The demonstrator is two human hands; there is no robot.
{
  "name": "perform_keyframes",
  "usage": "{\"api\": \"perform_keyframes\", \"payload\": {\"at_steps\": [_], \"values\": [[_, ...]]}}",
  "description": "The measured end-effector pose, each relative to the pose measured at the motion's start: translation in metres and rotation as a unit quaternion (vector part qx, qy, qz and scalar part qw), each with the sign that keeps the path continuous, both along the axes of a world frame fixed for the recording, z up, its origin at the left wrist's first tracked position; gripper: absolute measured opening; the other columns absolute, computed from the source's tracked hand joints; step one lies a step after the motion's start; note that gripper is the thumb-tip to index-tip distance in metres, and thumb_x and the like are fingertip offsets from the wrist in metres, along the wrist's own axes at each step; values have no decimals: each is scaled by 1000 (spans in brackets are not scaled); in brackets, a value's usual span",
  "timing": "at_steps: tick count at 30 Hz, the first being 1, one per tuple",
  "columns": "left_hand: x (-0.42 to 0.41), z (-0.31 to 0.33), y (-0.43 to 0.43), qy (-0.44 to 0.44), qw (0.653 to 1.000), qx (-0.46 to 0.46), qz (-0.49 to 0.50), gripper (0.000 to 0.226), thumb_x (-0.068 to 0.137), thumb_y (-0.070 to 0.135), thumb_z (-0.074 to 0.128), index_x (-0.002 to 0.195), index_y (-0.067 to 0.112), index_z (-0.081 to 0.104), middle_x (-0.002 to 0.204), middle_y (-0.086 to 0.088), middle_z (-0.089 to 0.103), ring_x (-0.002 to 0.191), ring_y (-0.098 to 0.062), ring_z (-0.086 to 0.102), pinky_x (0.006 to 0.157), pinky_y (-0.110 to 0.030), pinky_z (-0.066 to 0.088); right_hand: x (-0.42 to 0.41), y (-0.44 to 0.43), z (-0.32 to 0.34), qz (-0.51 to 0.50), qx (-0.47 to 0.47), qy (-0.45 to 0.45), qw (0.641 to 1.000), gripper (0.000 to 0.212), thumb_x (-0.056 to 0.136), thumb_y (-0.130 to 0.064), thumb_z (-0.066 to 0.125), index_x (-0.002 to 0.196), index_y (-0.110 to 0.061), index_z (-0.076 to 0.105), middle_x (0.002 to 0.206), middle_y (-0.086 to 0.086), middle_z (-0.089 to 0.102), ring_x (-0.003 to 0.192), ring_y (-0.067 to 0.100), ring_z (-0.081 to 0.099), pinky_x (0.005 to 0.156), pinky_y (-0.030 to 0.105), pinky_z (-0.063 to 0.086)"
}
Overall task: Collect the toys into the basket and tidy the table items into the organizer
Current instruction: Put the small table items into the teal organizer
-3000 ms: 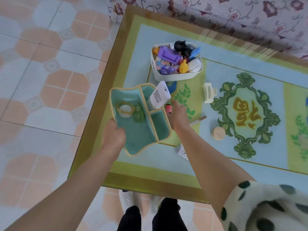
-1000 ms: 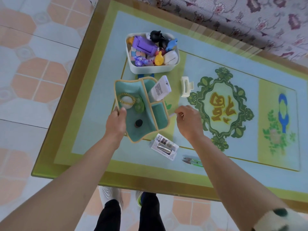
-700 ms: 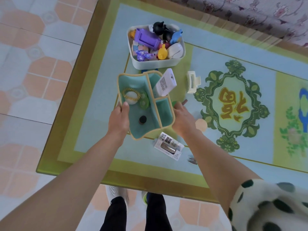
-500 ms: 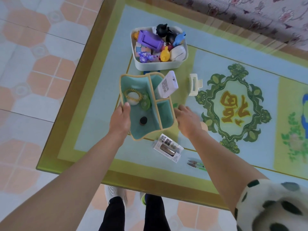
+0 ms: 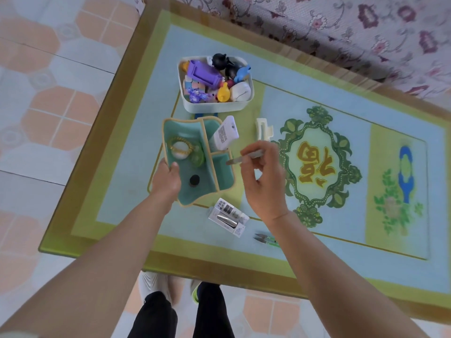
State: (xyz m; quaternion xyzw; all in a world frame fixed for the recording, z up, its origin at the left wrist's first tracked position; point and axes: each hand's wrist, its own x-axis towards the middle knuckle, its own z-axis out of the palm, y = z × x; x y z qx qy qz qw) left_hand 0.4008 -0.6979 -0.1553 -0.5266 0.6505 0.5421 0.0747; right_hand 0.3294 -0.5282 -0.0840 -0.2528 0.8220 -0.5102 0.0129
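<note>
Right now the left hand (image 5: 166, 180) grips the near-left rim of the teal organizer (image 5: 188, 191), thumb hooked over the edge, holding it on the table (image 5: 136, 172). Over the organizer's right side, the right hand (image 5: 264, 181) pinches a thin, pale, stick-like tool (image 5: 244, 158) between thumb and fingertips; its darker tip points left and hangs just above the small near-right compartment, though whether it touches the fabric cannot be told. Inside the organizer's large left compartment lie a gold coiled hair tie (image 5: 180, 146) around a white round piece, a green round object (image 5: 197, 156) beside it, and a small black cap (image 5: 194, 179) nearer the person. A white bottle (image 5: 225, 134) with a QR label leans up out of the far-right compartment. Just beyond the organizer stands the white basket (image 5: 214, 107), piled with toys, among them a purple block (image 5: 202, 74), a black figure (image 5: 219, 60) and a yellow duck (image 5: 223, 93). To the right of the bottle a cream hair claw (image 5: 263, 129) rests on the table. Nearer the person, a small boxed item (image 5: 228, 217) with a silver window lies just near-right of the organizer, and green thread snips (image 5: 266, 239) lie farther right, close to the right forearm.
</note>
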Motion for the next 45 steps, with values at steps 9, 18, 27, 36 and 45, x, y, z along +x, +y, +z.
{"api": "perform_keyframes", "payload": {"at_steps": [9,18,27,36,45], "values": [[3,-3,-1,-5,999,-17,-29,37,101,30,33,129,12,49,119,-15,60,108,-36,56,91,-44,47,17,5,-46,63,218,56,972,6,87,-11,63,87,-5,65,86,5,61,81,26,55,67,40,50],[6,-6,-3,1,998,-18,-56,36,101,31,33,129,12,48,110,-11,57,104,-35,56,81,-38,43,47,30,-42,-33,189,7,981,24,97,-23,50,108,-7,63,97,6,61,87,24,59,72,37,51],[8,-8,-4,-1,996,-33,-79,37,100,31,34,129,13,48,106,-6,54,99,-31,54,84,-38,43,87,55,-95,20,500,-130,856,78,75,-42,72,137,-15,34,133,5,45,120,29,42,100,38,32],[8,-9,-6,-3,998,3,-61,33,93,21,42,126,21,51,110,-2,63,97,-27,60,84,-41,53,77,53,-98,-15,523,-90,848,52,79,-26,64,125,-14,44,117,6,49,106,28,45,92,37,35],[11,1,8,-4,999,35,-33,30,90,12,48,119,12,53,112,-13,65,102,-34,63,88,-52,55,50,85,-18,-207,307,-127,920,55,70,-7,70,122,-11,53,106,-2,40,88,21,51,74,24,40]]}}
